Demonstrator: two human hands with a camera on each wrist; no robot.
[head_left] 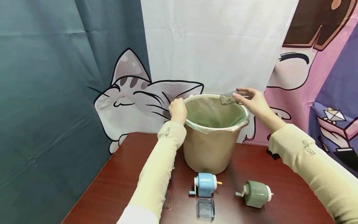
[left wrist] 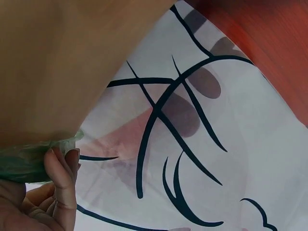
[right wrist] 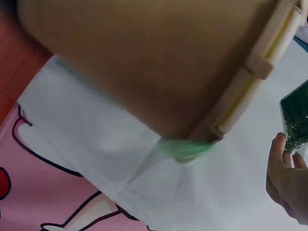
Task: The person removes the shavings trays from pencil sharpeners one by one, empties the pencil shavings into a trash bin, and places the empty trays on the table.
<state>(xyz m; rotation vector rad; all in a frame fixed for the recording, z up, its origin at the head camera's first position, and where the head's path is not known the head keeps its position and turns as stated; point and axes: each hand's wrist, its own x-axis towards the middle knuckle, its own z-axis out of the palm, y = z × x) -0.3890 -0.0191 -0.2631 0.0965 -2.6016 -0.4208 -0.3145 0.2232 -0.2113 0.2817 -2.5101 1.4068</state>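
Note:
A beige trash bin (head_left: 209,149) with a pale rim and a thin green liner bag (left wrist: 29,161) stands on the red-brown table. My left hand (head_left: 178,110) grips its rim at the left, fingers curled over the edge and the bag. Over the right part of the bin's mouth, my right hand (head_left: 253,101) pinches one end of a clear plastic shavings drawer (head_left: 227,99). The drawer is tipped toward the bin, and pencil shavings lie along its lower side. In the right wrist view, speckled shavings (right wrist: 296,130) show through the drawer's wall.
In front of the bin stands a blue crank pencil sharpener (head_left: 206,185), a yellow tip poking from its right side. A green sharpener (head_left: 255,194) is farther right. Nearer lies a clear empty drawer (head_left: 205,210). A printed curtain (head_left: 215,46) hangs behind the table.

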